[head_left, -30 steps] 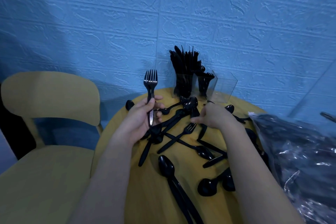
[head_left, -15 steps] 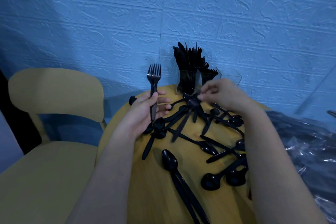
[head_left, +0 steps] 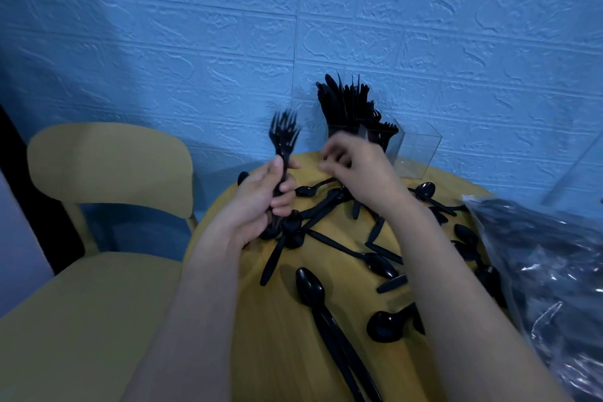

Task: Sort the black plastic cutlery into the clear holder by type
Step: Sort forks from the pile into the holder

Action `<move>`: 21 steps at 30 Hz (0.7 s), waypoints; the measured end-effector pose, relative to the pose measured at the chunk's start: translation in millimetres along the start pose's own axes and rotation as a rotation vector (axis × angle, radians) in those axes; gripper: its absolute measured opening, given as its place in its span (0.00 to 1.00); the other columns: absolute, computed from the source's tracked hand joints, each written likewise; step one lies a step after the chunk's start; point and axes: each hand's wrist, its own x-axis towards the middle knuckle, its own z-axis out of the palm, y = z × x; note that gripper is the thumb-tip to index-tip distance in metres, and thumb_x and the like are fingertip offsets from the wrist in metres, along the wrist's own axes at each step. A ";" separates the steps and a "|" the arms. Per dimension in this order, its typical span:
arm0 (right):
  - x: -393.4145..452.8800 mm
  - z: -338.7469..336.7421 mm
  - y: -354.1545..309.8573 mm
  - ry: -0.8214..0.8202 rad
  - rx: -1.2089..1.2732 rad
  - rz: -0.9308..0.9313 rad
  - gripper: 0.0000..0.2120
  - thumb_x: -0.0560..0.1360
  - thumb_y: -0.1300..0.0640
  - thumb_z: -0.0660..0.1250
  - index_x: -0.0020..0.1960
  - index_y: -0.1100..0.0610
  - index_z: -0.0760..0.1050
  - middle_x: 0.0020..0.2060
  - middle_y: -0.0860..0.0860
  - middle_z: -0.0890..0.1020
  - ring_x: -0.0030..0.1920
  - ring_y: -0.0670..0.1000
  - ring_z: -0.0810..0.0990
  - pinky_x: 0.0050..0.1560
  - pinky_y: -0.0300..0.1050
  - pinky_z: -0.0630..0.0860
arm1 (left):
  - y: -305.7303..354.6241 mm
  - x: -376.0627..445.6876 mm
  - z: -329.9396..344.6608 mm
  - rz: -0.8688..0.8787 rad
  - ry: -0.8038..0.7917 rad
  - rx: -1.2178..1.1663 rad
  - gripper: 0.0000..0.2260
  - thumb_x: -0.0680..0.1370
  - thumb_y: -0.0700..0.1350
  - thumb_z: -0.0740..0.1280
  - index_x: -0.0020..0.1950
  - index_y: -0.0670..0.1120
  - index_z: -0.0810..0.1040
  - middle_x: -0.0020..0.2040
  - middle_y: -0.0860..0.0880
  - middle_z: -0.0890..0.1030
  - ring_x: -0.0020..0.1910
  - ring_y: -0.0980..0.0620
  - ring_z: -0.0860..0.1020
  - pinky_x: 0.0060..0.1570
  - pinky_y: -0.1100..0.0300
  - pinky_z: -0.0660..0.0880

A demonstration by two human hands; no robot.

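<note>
Several black plastic forks (head_left: 283,137) stand bunched and tines-up in the left hand (head_left: 261,202), whose fingers (head_left: 283,204) are curled round the handles low down, with the thumb laid along the stems. The right hand (head_left: 359,170) hovers over the far side of the round yellow counter (head_left: 261,336), just in front of the clear plastic holder (head_left: 414,150); its fingers are bent, but motion blur hides whether they pinch anything, so I cannot tell. The holder stands at the counter's back edge against the blue textured wall (head_left: 163,42). Its left compartments are packed with upright black cutlery (head_left: 346,104); the rightmost compartment looks empty.

Many loose black plastic spoons and knives (head_left: 326,215) lie crossed over one another on the counter between the two forearms, with one large black spoon (head_left: 310,287) nearest the camera.

These pieces should be very light and fairly stiff, yet thin enough to flex or snap if bent hard, and smooth enough to slide over each other. Pinching a piece at mid-handle, clear of bowl or tines, would likely give the surest hold; tangled ones probably need lifting out singly. A yellow chair (head_left: 107,166) stands to the left, and a crinkled clear plastic bag (head_left: 551,271) lies at the right.
</note>
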 end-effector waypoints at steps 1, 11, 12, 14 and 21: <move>-0.6 0.8 4.3 -0.185 -0.083 -0.005 0.06 0.75 0.56 0.69 0.52 0.53 0.78 0.45 0.45 0.77 0.45 0.45 0.76 0.49 0.42 0.75 | 0.9 0.6 -1.5 0.025 0.053 -0.018 0.13 0.82 0.50 0.53 0.52 0.43 0.71 0.30 0.53 0.64 0.23 0.60 0.60 0.22 0.69 0.61; -6.6 30.8 20.9 -0.656 -0.305 -0.037 0.10 0.74 0.56 0.69 0.55 0.54 0.77 0.50 0.46 0.70 0.51 0.46 0.68 0.50 0.38 0.66 | 3.0 2.7 -8.5 0.079 0.270 -0.171 0.09 0.83 0.46 0.55 0.49 0.44 0.72 0.28 0.53 0.64 0.23 0.59 0.61 0.22 0.67 0.61; -7.0 27.1 21.0 -0.659 -0.290 -0.025 0.08 0.74 0.56 0.70 0.53 0.54 0.78 0.49 0.46 0.71 0.50 0.46 0.69 0.49 0.38 0.66 | 3.0 2.7 -8.0 0.079 0.274 -0.169 0.09 0.83 0.46 0.55 0.49 0.44 0.72 0.28 0.53 0.65 0.23 0.59 0.61 0.22 0.67 0.61; -8.1 18.2 19.5 -0.643 -0.239 0.007 0.06 0.73 0.56 0.71 0.49 0.52 0.78 0.45 0.44 0.74 0.44 0.42 0.71 0.43 0.33 0.67 | 3.2 2.5 -7.8 0.080 0.283 -0.170 0.09 0.83 0.46 0.55 0.48 0.45 0.72 0.28 0.53 0.65 0.23 0.59 0.61 0.22 0.67 0.61; -9.2 -10.5 16.4 -0.567 -0.199 0.123 0.03 0.71 0.54 0.73 0.44 0.50 0.80 0.43 0.46 0.79 0.41 0.41 0.74 0.36 0.31 0.66 | 3.4 2.1 -5.8 0.077 0.280 -0.135 0.09 0.83 0.46 0.55 0.49 0.45 0.72 0.28 0.54 0.66 0.23 0.59 0.62 0.23 0.67 0.62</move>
